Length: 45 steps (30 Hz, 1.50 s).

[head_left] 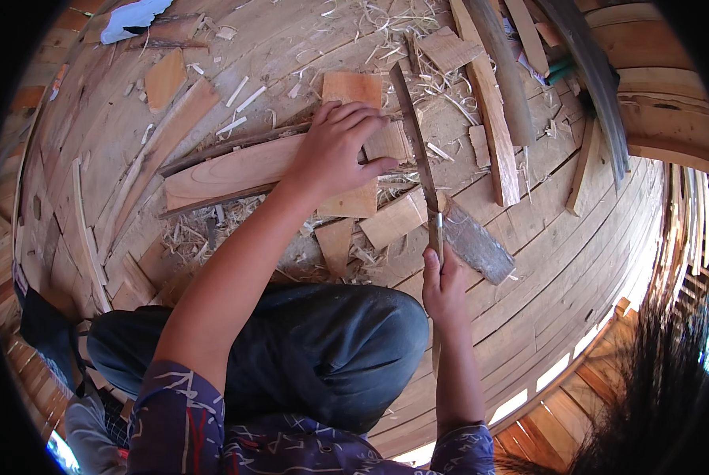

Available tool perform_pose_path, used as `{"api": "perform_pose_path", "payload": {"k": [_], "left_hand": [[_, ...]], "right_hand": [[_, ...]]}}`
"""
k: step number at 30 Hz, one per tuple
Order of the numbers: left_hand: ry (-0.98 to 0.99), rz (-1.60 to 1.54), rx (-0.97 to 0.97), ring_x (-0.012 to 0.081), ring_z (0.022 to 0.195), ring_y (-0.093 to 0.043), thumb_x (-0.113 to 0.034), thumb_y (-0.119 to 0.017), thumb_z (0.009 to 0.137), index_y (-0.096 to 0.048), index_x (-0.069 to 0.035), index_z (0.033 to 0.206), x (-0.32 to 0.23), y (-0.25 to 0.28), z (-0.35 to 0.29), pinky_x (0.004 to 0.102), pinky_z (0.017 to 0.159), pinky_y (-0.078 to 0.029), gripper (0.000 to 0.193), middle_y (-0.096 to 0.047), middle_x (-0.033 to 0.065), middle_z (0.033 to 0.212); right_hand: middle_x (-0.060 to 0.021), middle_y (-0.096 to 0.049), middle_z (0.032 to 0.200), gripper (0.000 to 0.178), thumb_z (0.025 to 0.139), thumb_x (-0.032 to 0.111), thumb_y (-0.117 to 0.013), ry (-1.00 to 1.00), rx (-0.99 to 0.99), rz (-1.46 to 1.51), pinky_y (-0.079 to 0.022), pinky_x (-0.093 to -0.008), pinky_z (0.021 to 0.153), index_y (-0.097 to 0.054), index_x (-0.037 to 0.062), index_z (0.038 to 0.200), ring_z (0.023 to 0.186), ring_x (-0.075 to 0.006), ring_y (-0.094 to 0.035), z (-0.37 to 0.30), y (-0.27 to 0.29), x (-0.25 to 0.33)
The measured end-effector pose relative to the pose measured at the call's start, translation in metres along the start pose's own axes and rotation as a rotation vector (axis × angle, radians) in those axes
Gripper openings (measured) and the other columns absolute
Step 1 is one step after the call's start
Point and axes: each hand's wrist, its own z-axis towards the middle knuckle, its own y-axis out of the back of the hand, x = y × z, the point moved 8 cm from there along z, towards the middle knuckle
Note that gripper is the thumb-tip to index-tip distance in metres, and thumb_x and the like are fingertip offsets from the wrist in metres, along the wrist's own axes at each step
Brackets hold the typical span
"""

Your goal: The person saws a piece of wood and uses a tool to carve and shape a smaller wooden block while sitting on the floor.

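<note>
1. The left hand [335, 150] lies flat, fingers spread, pressing down on the long reddish plank [236, 170] that rests on small wood blocks [394, 220] amid the shavings [204, 233]
2. The right hand [443, 289] has its fingers wrapped tight around the handle of a long machete [415, 134], the blade running up just beside the left fingertips
3. The plank sits crosswise on the curved board floor [576, 261], ahead of the bent knee [331, 348]
4. Judged from here, good work means firm downward pressure, short controlled strokes, and the left fingers kept clear of the edge
</note>
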Motion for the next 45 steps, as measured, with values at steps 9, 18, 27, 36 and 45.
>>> {"api": "perform_pose_path", "payload": {"k": [9, 18, 27, 36, 45], "left_hand": [[0.012, -0.002, -0.056, 0.0280, 0.117, -0.060, -0.039, -0.077, 0.079, -0.064, -0.003, 0.118, -0.002, 0.000, -0.005, 0.0445, 0.108, -0.039, 0.054, -0.066, 0.0138, 0.122], [0.042, -0.012, -0.047, 0.0299, 0.113, -0.062, -0.038, -0.076, 0.080, -0.063, -0.003, 0.121, 0.000, -0.001, -0.002, 0.0444, 0.107, -0.041, 0.055, -0.066, 0.0143, 0.120], [0.052, -0.039, -0.032, 0.0299, 0.112, -0.063, -0.039, -0.076, 0.079, -0.062, -0.006, 0.119, 0.005, -0.002, -0.002, 0.0446, 0.106, -0.042, 0.053, -0.067, 0.0121, 0.120], [0.063, -0.021, -0.067, 0.0279, 0.110, -0.063, -0.041, -0.077, 0.078, -0.063, -0.009, 0.118, 0.003, -0.002, -0.004, 0.0447, 0.105, -0.042, 0.054, -0.068, 0.0100, 0.117], [0.130, -0.047, -0.056, 0.0296, 0.108, -0.064, -0.040, -0.077, 0.078, -0.063, -0.008, 0.116, 0.008, -0.007, -0.003, 0.0442, 0.105, -0.042, 0.052, -0.068, 0.0112, 0.114]], "right_hand": [[-0.0232, -0.051, 0.056, 0.024, 0.100, 0.025, -0.053, -0.064, 0.038, -0.001, -0.042, -0.0459, 0.051, -0.056, 0.0011, 0.098, 0.056, -0.0443, -0.058, -0.005, -0.003, -0.005], [-0.0249, -0.053, 0.059, 0.025, 0.100, 0.025, -0.054, -0.093, 0.049, 0.008, -0.043, -0.0475, 0.053, -0.054, 0.0003, 0.096, 0.060, -0.0459, -0.059, -0.002, -0.006, -0.003], [-0.0266, -0.054, 0.061, 0.027, 0.100, 0.024, -0.053, -0.107, 0.068, -0.115, -0.043, -0.0492, 0.054, -0.054, -0.0014, 0.093, 0.063, -0.0487, -0.058, 0.003, -0.002, 0.024], [-0.0223, -0.053, 0.058, 0.031, 0.102, 0.026, -0.051, -0.023, 0.022, -0.076, -0.041, -0.0459, 0.050, -0.053, -0.0024, 0.091, 0.053, -0.0424, -0.056, 0.019, -0.007, 0.029], [-0.0210, -0.053, 0.057, 0.024, 0.101, 0.023, -0.052, 0.000, 0.009, -0.082, -0.040, -0.0436, 0.048, -0.053, 0.0007, 0.095, 0.051, -0.0405, -0.055, 0.022, -0.021, 0.015]]}}
